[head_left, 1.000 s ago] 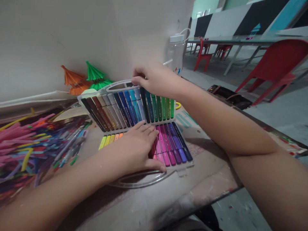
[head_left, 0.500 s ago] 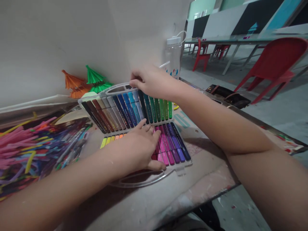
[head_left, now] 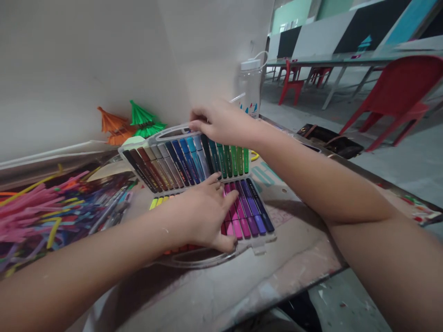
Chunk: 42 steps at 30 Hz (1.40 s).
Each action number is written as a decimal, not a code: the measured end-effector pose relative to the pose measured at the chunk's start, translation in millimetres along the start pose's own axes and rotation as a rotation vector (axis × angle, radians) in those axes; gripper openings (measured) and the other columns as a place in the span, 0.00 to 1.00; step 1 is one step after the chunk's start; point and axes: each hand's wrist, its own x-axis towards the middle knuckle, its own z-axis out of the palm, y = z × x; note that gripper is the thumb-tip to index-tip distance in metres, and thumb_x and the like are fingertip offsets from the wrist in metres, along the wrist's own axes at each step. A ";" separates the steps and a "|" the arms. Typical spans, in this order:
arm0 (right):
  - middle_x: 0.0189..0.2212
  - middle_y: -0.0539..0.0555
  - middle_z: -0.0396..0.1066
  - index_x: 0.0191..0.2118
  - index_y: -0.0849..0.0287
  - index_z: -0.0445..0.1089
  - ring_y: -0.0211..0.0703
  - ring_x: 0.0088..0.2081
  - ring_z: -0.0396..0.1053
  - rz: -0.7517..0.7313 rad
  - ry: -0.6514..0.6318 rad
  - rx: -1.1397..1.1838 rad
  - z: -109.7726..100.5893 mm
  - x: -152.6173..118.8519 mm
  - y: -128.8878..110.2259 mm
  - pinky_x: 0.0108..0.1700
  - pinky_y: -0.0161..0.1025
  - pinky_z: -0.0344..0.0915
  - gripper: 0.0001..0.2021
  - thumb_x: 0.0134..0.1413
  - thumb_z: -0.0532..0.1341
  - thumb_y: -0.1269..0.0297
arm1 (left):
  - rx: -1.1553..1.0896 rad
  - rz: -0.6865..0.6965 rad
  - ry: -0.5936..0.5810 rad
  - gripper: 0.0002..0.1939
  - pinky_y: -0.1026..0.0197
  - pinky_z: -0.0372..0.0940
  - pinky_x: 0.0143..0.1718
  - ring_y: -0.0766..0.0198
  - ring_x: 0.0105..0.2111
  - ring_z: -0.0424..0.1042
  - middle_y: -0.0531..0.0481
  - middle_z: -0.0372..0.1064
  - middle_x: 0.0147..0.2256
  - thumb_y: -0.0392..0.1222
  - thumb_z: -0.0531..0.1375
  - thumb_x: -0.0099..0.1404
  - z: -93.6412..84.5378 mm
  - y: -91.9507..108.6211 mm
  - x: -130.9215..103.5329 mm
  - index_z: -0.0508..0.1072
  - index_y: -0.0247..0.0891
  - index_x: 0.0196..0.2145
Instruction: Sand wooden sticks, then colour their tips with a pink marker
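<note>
A clear plastic marker case (head_left: 254, 247) stands open on the table, its lid half tilted up at the back. Brown, grey, blue and green markers (head_left: 185, 159) fill the raised half; yellow, orange, pink and purple markers (head_left: 247, 210) lie in the lower half. Spread across the lower row, my left hand (head_left: 204, 214) rests on the markers with fingers apart, covering the middle ones. My right hand (head_left: 218, 122) pinches the top edge of the raised half beside its handle (head_left: 173, 131); its fingertips are partly hidden.
Pink, purple and yellow pipe cleaners (head_left: 31, 207) are heaped at the left. Orange (head_left: 112, 127) and green (head_left: 145, 120) paper-umbrella shapes stand by the wall. A clear bottle (head_left: 249, 85) is behind my right hand. A black bag (head_left: 328, 140) and red chair (head_left: 398, 97) are to the right.
The view has shifted slightly, so the background sits a little lower and further right. My left hand has slid slightly over the markers. My right hand keeps its place at the top edge.
</note>
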 end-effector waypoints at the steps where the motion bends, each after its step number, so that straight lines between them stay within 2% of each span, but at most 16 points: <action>1: 0.36 0.54 0.76 0.40 0.59 0.74 0.44 0.39 0.68 0.007 -0.003 0.001 0.3 0.2 0.1 0.39 0.39 0.56 0.10 0.68 0.57 0.62 | -0.004 0.002 0.009 0.50 0.40 0.45 0.70 0.38 0.57 0.72 0.25 0.74 0.52 0.68 0.59 0.60 -0.2 -1.1 -0.1 0.65 0.20 0.64; 6: 0.37 0.56 0.76 0.42 0.59 0.74 0.45 0.40 0.69 0.015 -0.005 0.002 3.4 2.3 3.7 0.40 0.39 0.57 0.10 0.68 0.57 0.61 | -0.096 -0.009 0.054 0.49 0.42 0.42 0.72 0.43 0.58 0.72 0.29 0.72 0.56 0.74 0.61 0.59 0.1 -12.0 -8.1 0.68 0.26 0.60; 9: 0.38 0.56 0.76 0.42 0.59 0.73 0.46 0.41 0.69 0.017 0.002 0.000 6.1 3.9 7.4 0.41 0.40 0.58 0.10 0.68 0.56 0.61 | -0.128 -0.035 0.063 0.50 0.41 0.46 0.71 0.42 0.63 0.67 0.29 0.68 0.61 0.77 0.59 0.58 3.2 -15.4 -13.6 0.68 0.29 0.60; 11: 0.38 0.57 0.76 0.42 0.59 0.73 0.46 0.41 0.69 0.025 0.003 -0.002 7.5 4.5 9.0 0.41 0.40 0.58 0.10 0.69 0.56 0.61 | -0.131 -0.081 0.049 0.49 0.42 0.48 0.69 0.41 0.62 0.67 0.29 0.68 0.61 0.77 0.60 0.57 5.1 -13.6 -13.8 0.69 0.29 0.59; 14: 0.38 0.56 0.76 0.42 0.58 0.72 0.46 0.42 0.69 0.036 -0.004 -0.008 7.9 4.4 9.1 0.41 0.40 0.58 0.10 0.69 0.55 0.60 | -0.128 -0.134 -0.004 0.51 0.41 0.48 0.70 0.40 0.63 0.66 0.28 0.67 0.62 0.77 0.61 0.56 5.4 -7.3 -10.2 0.69 0.28 0.60; 18: 0.37 0.56 0.76 0.43 0.59 0.72 0.45 0.42 0.69 0.050 -0.017 -0.018 7.6 4.4 7.7 0.42 0.39 0.58 0.11 0.70 0.55 0.59 | -0.094 -0.159 -0.117 0.57 0.38 0.44 0.71 0.37 0.69 0.56 0.22 0.55 0.67 0.74 0.59 0.61 -1.9 3.2 -3.5 0.58 0.20 0.69; 21: 0.37 0.56 0.75 0.43 0.61 0.71 0.44 0.41 0.68 0.033 -0.003 -0.029 8.8 5.3 8.6 0.41 0.38 0.58 0.11 0.70 0.55 0.60 | -0.046 -0.177 -0.242 0.56 0.39 0.47 0.70 0.36 0.68 0.56 0.20 0.53 0.67 0.70 0.59 0.63 -15.8 12.5 4.3 0.53 0.18 0.70; 24: 0.36 0.55 0.75 0.43 0.61 0.72 0.44 0.40 0.68 0.017 0.004 -0.038 10.0 5.9 9.7 0.41 0.38 0.58 0.11 0.70 0.55 0.60 | -0.015 -0.202 -0.363 0.55 0.42 0.52 0.68 0.35 0.66 0.61 0.20 0.58 0.65 0.64 0.63 0.63 -31.4 21.4 14.7 0.51 0.18 0.71; 28: 0.38 0.55 0.75 0.43 0.61 0.72 0.43 0.39 0.68 0.006 0.012 -0.058 9.4 4.2 8.6 0.40 0.38 0.57 0.11 0.71 0.55 0.61 | 0.030 -0.203 -0.402 0.57 0.44 0.59 0.62 0.35 0.60 0.68 0.24 0.70 0.58 0.61 0.65 0.59 -36.2 25.3 23.6 0.49 0.23 0.73; 31: 0.39 0.55 0.76 0.44 0.62 0.73 0.43 0.39 0.68 -0.020 0.035 -0.068 8.8 0.9 8.1 0.39 0.38 0.56 0.11 0.71 0.55 0.63 | 0.053 -0.156 -0.361 0.60 0.45 0.63 0.57 0.35 0.57 0.70 0.25 0.72 0.56 0.64 0.65 0.56 -29.1 19.5 22.7 0.46 0.25 0.73; 36: 0.36 0.54 0.76 0.43 0.62 0.75 0.42 0.35 0.66 -0.140 0.111 -0.043 11.2 -3.9 10.1 0.35 0.38 0.52 0.12 0.70 0.55 0.63 | 0.049 -0.095 -0.392 0.62 0.47 0.65 0.57 0.35 0.61 0.67 0.21 0.66 0.60 0.63 0.64 0.55 -26.4 2.5 15.2 0.44 0.22 0.73; 39: 0.37 0.53 0.77 0.44 0.61 0.75 0.41 0.36 0.66 -0.169 0.105 -0.064 12.2 -5.0 6.9 0.35 0.37 0.51 0.13 0.71 0.54 0.62 | -0.045 -0.064 -0.357 0.59 0.50 0.64 0.58 0.39 0.61 0.67 0.27 0.64 0.63 0.60 0.65 0.54 -29.3 -12.4 7.3 0.48 0.28 0.73; 42: 0.39 0.52 0.77 0.46 0.60 0.74 0.41 0.38 0.67 -0.130 0.081 -0.086 11.9 -5.7 -0.5 0.37 0.37 0.52 0.14 0.73 0.53 0.60 | -0.174 -0.024 -0.277 0.53 0.54 0.65 0.59 0.45 0.62 0.67 0.32 0.59 0.68 0.58 0.64 0.57 -28.3 -29.0 -6.5 0.53 0.32 0.72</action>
